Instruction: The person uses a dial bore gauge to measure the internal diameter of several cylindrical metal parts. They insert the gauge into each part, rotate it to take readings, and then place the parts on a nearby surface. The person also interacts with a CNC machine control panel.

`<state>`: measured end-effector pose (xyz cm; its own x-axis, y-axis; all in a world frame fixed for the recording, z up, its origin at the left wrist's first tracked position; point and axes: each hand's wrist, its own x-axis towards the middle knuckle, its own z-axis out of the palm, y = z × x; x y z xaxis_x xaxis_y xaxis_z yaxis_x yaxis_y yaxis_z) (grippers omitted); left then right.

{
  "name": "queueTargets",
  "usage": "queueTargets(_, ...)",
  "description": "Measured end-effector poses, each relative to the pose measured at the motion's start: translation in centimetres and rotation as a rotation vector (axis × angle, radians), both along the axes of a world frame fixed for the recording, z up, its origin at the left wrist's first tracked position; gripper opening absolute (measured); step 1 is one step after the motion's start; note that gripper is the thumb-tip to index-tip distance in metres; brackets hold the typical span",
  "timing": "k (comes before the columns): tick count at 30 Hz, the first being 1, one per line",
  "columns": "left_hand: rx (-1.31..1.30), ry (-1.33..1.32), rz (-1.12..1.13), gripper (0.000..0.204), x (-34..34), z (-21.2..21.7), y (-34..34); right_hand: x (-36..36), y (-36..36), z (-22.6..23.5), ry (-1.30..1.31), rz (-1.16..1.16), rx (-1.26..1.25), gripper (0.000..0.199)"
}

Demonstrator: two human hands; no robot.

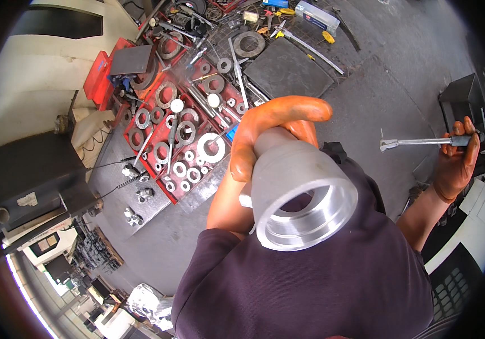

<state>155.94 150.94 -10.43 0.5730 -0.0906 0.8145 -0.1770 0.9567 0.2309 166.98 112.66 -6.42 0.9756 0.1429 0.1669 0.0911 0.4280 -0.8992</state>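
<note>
My left hand (271, 113), in an orange glove, is wrapped round the narrow neck of a grey metal bell-shaped part (293, 161). The part's wide open end faces me and shows a bright, stepped machined bore. At the far right, my right hand (457, 161), also in an orange glove, grips the dark handle of a bore gauge (417, 142). Its thin silver rod points left, with a small crosswise head at the tip. A wide gap separates gauge and part.
Left of centre, a red tray (166, 189) on a metal table holds several rings and dial gauges. Behind it lie a dark flat plate (290, 68), a caliper (313, 51) and a clear plastic box (317, 17). A machine with a black panel (31, 164) stands at left.
</note>
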Motion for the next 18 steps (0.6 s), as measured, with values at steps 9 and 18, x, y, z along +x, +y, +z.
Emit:
queueTargets(9, 0.006, 0.092, 0.046, 0.116, -0.8, 0.1, -0.2, -0.5, 0.6, -0.6, -0.025, 0.035, -0.042, 0.046)
queueTargets(18, -0.012, 0.148, 0.076, 0.115, -1.2, 0.0, -0.1, -0.5, 0.4, -0.8, -0.02, 0.023, -0.034, 0.045)
